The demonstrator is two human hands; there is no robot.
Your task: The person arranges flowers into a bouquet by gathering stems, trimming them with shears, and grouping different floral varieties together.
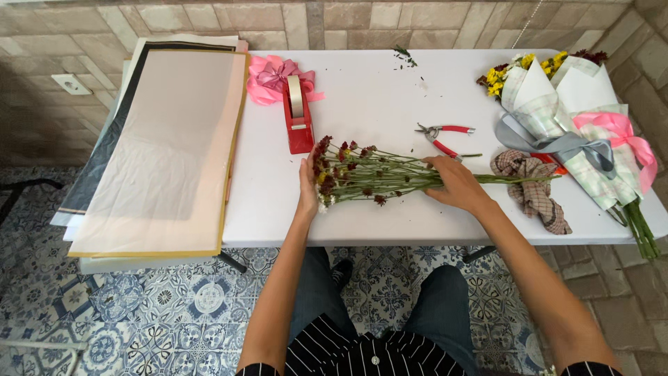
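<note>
We see a white table (pixel 390 209) filling the frame's centre, with a stack of wrapping sheets (pixel 167 146) at upper left and wrapped bouquets (pixel 570 104) at upper right. A bunch of dark red flowers (pixel 376 174) lies at centre. Our right hand (pixel 456 182) closes over its stems; our left hand (pixel 307 189), fingers extended, touches the blooms. Red shears (pixel 445 136) lie just above.

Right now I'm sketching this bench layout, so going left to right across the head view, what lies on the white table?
Stack of wrapping paper sheets → red tape dispenser → bunch of dark red flowers → red-handled pruners → checked cloth → wrapped bouquets.
</note>
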